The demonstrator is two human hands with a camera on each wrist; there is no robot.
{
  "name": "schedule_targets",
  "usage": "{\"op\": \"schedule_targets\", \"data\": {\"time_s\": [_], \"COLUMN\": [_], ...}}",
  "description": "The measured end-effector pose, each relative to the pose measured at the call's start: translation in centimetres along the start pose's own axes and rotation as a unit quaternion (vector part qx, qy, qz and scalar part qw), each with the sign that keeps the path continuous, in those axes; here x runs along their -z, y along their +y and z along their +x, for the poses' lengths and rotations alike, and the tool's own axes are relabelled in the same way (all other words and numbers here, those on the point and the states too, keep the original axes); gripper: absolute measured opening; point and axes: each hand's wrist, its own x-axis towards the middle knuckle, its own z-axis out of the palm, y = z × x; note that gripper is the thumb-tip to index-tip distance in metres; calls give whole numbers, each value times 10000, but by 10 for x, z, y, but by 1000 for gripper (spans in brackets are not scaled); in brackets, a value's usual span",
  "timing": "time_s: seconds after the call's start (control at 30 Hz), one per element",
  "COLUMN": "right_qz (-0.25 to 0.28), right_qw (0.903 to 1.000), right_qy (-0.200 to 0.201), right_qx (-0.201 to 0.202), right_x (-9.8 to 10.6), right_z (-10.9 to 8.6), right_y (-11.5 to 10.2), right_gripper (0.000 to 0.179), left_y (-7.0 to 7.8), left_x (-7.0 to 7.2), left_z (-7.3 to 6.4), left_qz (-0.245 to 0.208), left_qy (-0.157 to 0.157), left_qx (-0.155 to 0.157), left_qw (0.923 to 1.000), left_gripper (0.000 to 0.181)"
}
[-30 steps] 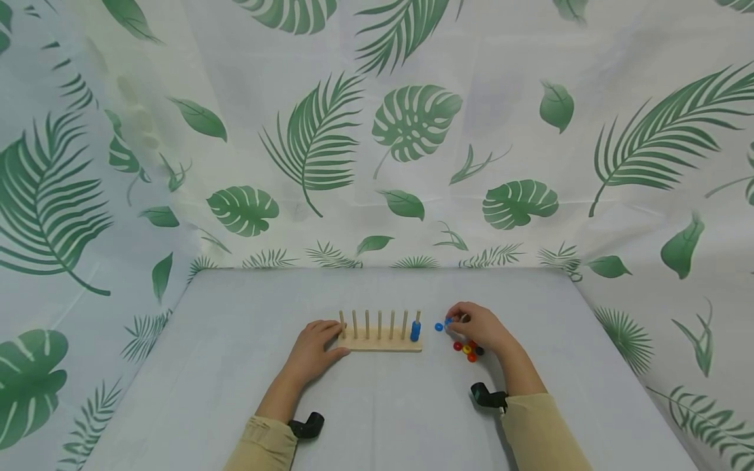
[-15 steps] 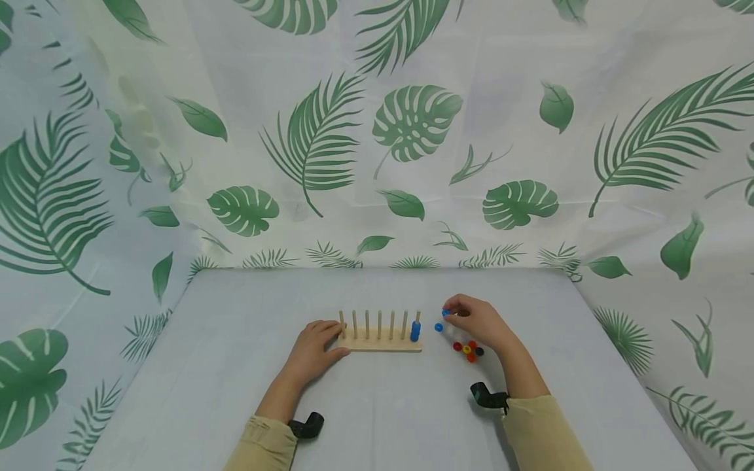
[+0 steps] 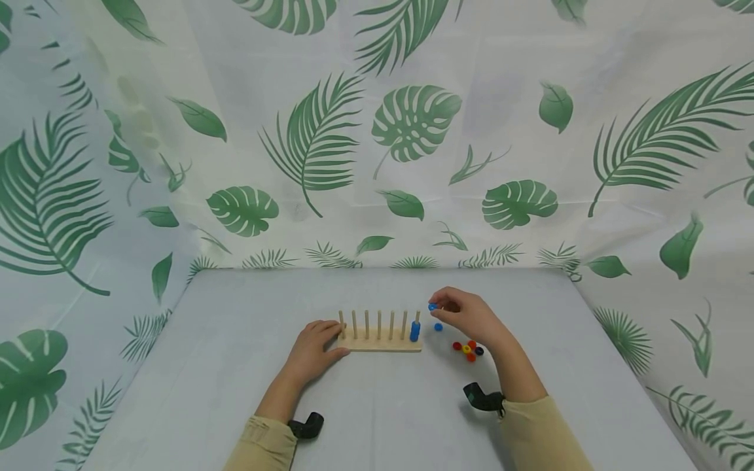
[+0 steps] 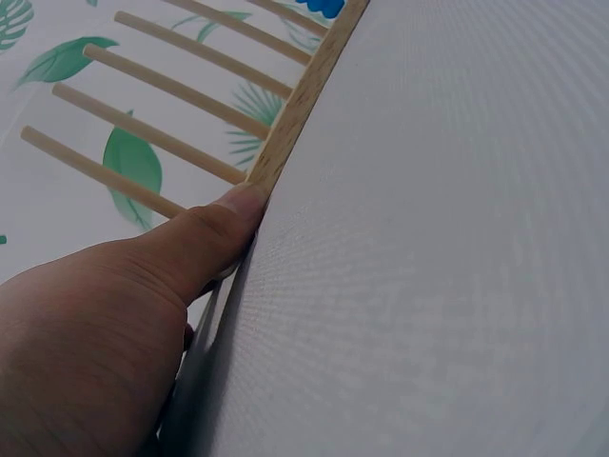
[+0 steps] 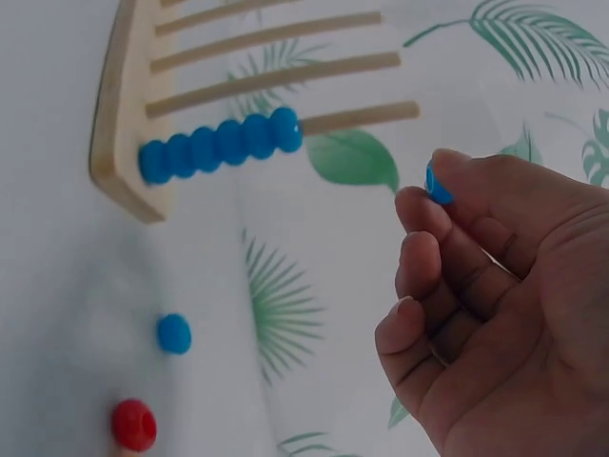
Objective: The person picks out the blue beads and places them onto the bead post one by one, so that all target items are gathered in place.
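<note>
A wooden peg board (image 3: 383, 344) with a row of upright pegs stands on the table. Blue beads (image 5: 219, 145) are stacked on its rightmost peg, whose top shows bare. My left hand (image 3: 311, 351) grips the board's left end, thumb along the front edge of the base (image 4: 285, 133); its other fingers are mostly hidden in the left wrist view. Between thumb and index finger, my right hand (image 3: 468, 317) pinches a blue bead (image 5: 438, 186), raised to the right of the stacked peg and apart from it.
One loose blue bead (image 3: 438, 327) lies on the table right of the board. Nearer me is a small cluster of red, orange, yellow and dark beads, among them a yellow bead (image 3: 466, 349). A leaf-patterned sheet (image 3: 377, 216) rises behind the table (image 3: 265, 294).
My right hand has lifted the blue bead from beside the loose one and carried it up and left toward the rightmost peg. The left hand stays on the board.
</note>
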Motion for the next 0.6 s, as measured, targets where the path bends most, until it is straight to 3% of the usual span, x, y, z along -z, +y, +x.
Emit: {"op": "schedule_targets", "data": {"time_s": [0.23,0.6], "right_qz": [-65,-28], "right_qw": [9998,9997], "right_qy": [-25,-119], "right_qx": [194,215], "right_x": [-4,-11], "right_z": [2,5], "right_y": [-15,-20], "right_gripper": [18,17], "left_y": [-2,-3], "left_x": [-1,-1], "left_z": [0,1], "left_qz": [2,-14], "left_qy": [-6,-35], "left_qx": [-6,-32], "left_qw": [10000,10000], "left_gripper": [58,59]}}
